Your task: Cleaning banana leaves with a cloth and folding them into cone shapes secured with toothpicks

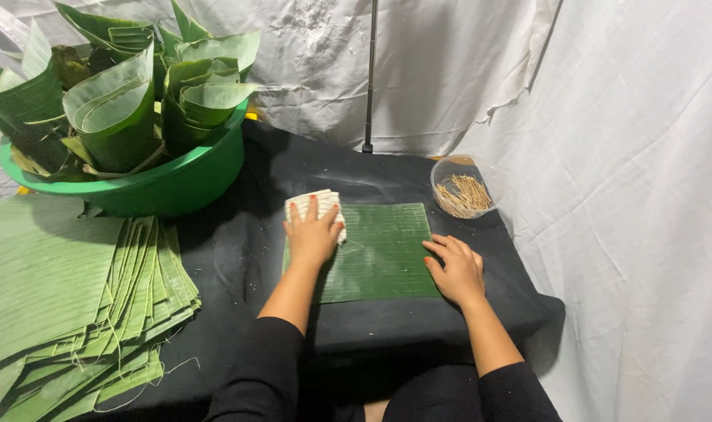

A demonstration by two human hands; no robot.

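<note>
A square piece of green banana leaf (383, 254) lies flat on the black-covered table (238, 258). My left hand (313, 233) presses a folded white cloth (318, 202) onto the leaf's far left corner, fingers spread over the cloth. At the leaf's right edge my right hand (456, 270) rests flat, fingers together and pointing left, holding the leaf down. Both forearms reach in from black sleeves at the bottom.
A green plastic basin (168, 184) filled with rolled banana leaves stands at the back left. A stack of cut leaf sheets (82, 305) lies at the left. A clear bowl of wooden picks (461, 191) sits back right. A thin dark pole (369, 78) rises behind; white sheeting surrounds.
</note>
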